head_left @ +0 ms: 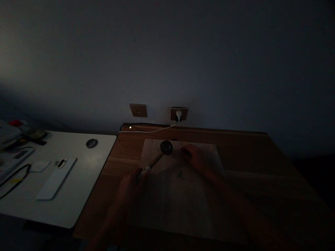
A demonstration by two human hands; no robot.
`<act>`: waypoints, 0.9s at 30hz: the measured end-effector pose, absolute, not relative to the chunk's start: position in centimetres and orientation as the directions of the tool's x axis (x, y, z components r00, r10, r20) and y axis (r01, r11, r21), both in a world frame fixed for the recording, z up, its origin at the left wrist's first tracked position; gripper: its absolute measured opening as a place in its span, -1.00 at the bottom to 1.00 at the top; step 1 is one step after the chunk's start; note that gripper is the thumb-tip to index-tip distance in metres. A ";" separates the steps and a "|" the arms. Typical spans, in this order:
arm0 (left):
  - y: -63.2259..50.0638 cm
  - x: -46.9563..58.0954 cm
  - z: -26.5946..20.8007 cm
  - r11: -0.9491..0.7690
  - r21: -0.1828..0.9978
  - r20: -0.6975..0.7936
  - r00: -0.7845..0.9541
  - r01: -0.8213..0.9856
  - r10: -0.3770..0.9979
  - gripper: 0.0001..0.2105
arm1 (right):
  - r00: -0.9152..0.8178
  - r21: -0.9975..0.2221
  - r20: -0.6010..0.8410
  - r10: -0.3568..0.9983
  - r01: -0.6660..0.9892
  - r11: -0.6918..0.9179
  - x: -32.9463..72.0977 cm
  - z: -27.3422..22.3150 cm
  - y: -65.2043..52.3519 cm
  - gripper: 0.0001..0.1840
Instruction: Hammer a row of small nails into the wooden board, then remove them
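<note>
Though a gap parts right hand [194, 156], grip indeterminable in shadow, from round-headed mallet [166, 147], left hand [131, 185] clasps its handle [156, 159] near board's [167, 212] edge

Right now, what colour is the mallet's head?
The mallet head looks black or very dark grey in this dim light, best seen in the head-camera view.
</note>
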State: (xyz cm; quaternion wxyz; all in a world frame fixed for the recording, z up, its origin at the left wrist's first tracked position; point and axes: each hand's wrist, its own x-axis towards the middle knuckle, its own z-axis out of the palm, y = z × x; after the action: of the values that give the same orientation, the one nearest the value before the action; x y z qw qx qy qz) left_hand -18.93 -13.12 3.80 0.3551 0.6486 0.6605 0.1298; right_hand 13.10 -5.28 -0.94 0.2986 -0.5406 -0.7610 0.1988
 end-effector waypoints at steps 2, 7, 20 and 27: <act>-13.1 -18.9 3.7 0.119 0.636 -0.293 0.095 0.763 0.951 -0.51 | -0.241 -0.636 0.240 0.940 0.693 0.340 13.0 -0.9 -5.3 -0.83; -13.2 -18.5 3.7 0.104 0.623 -0.291 0.107 0.775 0.951 -0.53 | -0.226 -0.668 0.251 0.941 0.664 0.337 12.9 -1.0 -5.5 -0.81; -11.3 -14.8 5.1 -0.013 0.536 -0.229 0.160 0.844 0.960 -0.61 | -0.034 -0.705 0.211 0.977 0.686 0.177 12.3 -1.3 -5.7 -0.58; -10.4 -13.8 5.2 -0.070 0.415 -0.233 0.181 0.907 0.955 -0.65 | -0.004 -0.653 0.270 0.963 0.734 0.186 14.4 -1.4 -8.5 -0.70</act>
State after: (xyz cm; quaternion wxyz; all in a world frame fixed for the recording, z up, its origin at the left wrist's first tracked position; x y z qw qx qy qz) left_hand -13.75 -10.43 5.17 0.2403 0.7297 0.6381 0.0503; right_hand 14.43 -8.50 -1.45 0.3446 -0.6160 -0.6886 0.1661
